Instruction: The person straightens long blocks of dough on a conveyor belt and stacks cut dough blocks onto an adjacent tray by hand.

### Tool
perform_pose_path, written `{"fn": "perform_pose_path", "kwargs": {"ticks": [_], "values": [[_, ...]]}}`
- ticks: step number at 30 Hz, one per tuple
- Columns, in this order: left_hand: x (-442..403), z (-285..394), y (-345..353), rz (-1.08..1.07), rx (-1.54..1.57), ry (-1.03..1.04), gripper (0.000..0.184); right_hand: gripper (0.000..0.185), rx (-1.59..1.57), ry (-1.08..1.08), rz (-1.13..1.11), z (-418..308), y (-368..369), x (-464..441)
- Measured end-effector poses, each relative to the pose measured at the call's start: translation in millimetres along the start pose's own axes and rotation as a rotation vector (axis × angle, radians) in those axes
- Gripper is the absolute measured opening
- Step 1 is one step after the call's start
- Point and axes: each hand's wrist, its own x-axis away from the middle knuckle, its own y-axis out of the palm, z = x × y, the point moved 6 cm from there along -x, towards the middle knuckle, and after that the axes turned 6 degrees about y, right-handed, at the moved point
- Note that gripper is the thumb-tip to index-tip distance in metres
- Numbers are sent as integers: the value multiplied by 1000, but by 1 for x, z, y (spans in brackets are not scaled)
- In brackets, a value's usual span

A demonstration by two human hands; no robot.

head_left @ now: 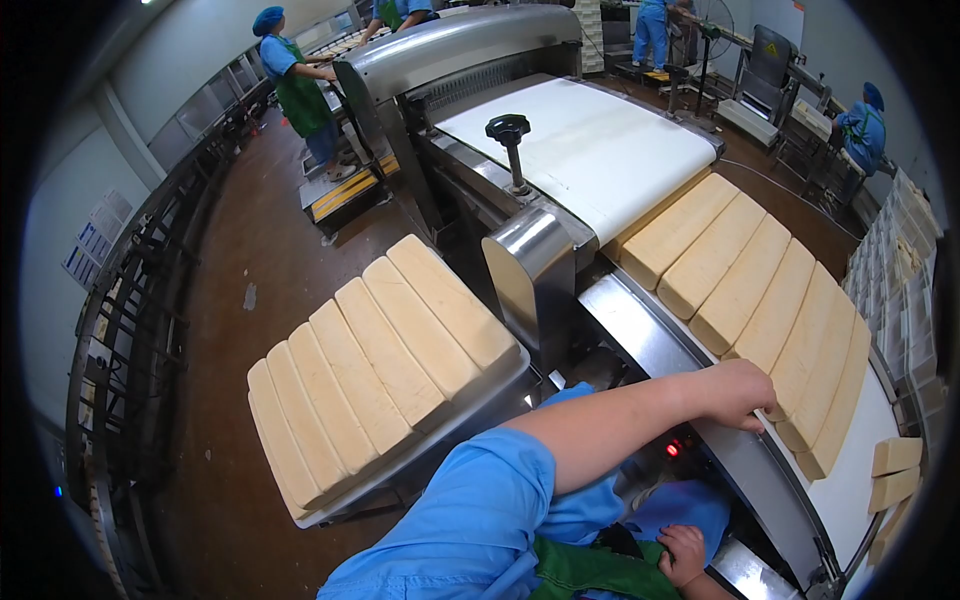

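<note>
My left hand [738, 392] reaches across to the metal edge of the curved white belt [845, 505]. Its fingers are curled down and pressed together, touching the near end of a pale dough-like block [785, 335]; whether they grip anything is hidden. That block lies in a row of several long blocks side by side on the belt. Low in the view, my right hand [683, 555] rests by the green apron [575, 568], fingers loosely bent and slightly apart, holding nothing visible. Several similar blocks [375, 345] fill a tray [470, 405] to the left.
A machine with a white belt [590, 140] and black knob [508, 128] stands ahead, its metal housing [530, 265] between the two rows. Small pieces [895, 457] lie at the right. Stacked crates [900, 270] stand beyond. People [295, 90] [862, 130] work farther off.
</note>
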Motion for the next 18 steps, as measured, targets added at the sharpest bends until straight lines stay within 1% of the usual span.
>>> {"fn": "perform_pose_path", "kwargs": {"ticks": [18], "values": [[-2, 5, 1, 22, 15, 21, 31, 29, -7, 4, 6, -3, -4, 2]]}}
